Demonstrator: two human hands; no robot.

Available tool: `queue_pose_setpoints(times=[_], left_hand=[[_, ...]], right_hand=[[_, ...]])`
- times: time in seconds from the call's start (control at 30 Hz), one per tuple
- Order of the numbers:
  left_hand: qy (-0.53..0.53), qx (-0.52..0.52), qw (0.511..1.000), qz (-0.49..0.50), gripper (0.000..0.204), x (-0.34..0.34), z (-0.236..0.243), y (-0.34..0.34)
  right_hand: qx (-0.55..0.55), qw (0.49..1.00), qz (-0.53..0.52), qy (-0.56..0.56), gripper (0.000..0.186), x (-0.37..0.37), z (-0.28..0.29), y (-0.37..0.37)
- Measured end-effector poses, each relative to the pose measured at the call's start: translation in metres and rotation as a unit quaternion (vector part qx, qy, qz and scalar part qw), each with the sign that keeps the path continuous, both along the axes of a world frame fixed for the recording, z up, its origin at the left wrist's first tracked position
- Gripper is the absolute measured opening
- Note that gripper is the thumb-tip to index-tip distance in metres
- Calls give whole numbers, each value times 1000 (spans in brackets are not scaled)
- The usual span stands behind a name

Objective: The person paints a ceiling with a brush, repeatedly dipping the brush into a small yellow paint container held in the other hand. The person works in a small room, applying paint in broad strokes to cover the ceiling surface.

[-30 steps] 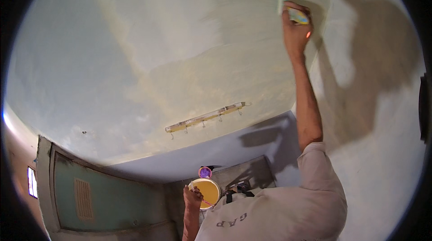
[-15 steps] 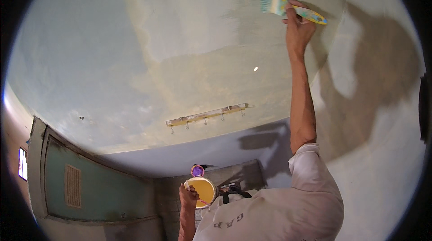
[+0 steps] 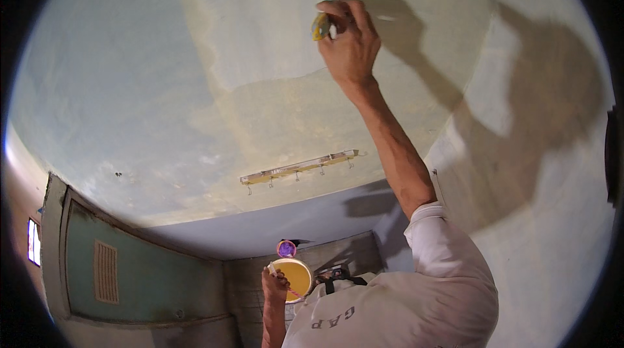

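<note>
High on the pale, patchy wall (image 3: 260, 36), my right hand (image 3: 354, 46) is closed around a paintbrush with a yellow patterned handle (image 3: 320, 27). Its teal bristles show just past my fingers, at the wall; my hand hides much of the brush. Low down, my left hand (image 3: 275, 284) grips the handle of a white-rimmed bucket (image 3: 311, 272) at its white grip. Yellow-orange paint (image 3: 294, 279) fills part of the bucket. A damp-looking, darker painted patch (image 3: 396, 55) spreads around and right of my right hand.
A hook rail (image 3: 299, 167) with several hooks is fixed to the wall below the brush. At lower left stands a green door (image 3: 143, 276) with a vent panel. A small purple container (image 3: 286, 248) sits beyond the bucket. The adjoining wall (image 3: 539, 237) rises at right.
My right hand has swept the brush left across the wall, and the handle has swung from pointing right to pointing down-left. My left hand and the bucket have barely shifted.
</note>
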State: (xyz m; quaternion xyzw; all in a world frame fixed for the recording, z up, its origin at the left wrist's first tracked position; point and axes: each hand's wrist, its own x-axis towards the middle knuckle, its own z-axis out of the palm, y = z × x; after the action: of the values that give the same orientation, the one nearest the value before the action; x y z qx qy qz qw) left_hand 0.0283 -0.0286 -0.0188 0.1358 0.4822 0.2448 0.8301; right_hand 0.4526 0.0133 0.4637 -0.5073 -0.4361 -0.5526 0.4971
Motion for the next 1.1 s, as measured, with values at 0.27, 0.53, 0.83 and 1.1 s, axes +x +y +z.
queue_pose_setpoints(times=[0.27, 0.53, 0.83, 1.1], left_hand=[[-11, 3, 1000, 3, 50, -4, -3, 0], [-10, -3, 1000, -1, 50, -4, -4, 3], [6, 6, 1000, -10, 50, -1, 0, 3], [13, 3, 1000, -16, 51, -5, 9, 5]], right_hand=[[27, 963, 225, 146, 13, 50, 5, -47], [92, 978, 59, 175, 16, 126, 7, -129], [42, 999, -26, 17, 23, 54, -10, -44], [-3, 974, 200, 107, 15, 8, 0, -33]])
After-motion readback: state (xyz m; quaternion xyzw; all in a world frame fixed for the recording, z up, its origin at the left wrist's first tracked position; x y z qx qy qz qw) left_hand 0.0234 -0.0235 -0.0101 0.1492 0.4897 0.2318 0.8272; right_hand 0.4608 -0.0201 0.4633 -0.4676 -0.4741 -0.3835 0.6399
